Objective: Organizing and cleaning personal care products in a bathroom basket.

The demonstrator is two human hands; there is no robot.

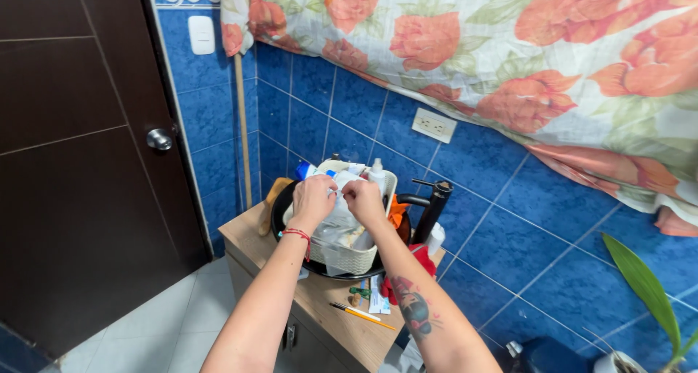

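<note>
Between the left hand (314, 197) and the right hand (361, 198), a clear plastic bag (340, 224) is pinched at its top by closed fingers of both. Beneath them sits a cream woven basket (354, 258) in a black basin (320, 268) on the wooden desk (342, 326). Behind the hands stand a blue-capped bottle (305, 171) and a white bottle (377, 177). Nearer the wrists lie a yellow pencil (361, 315) and a small white packet (378, 299).
</note>
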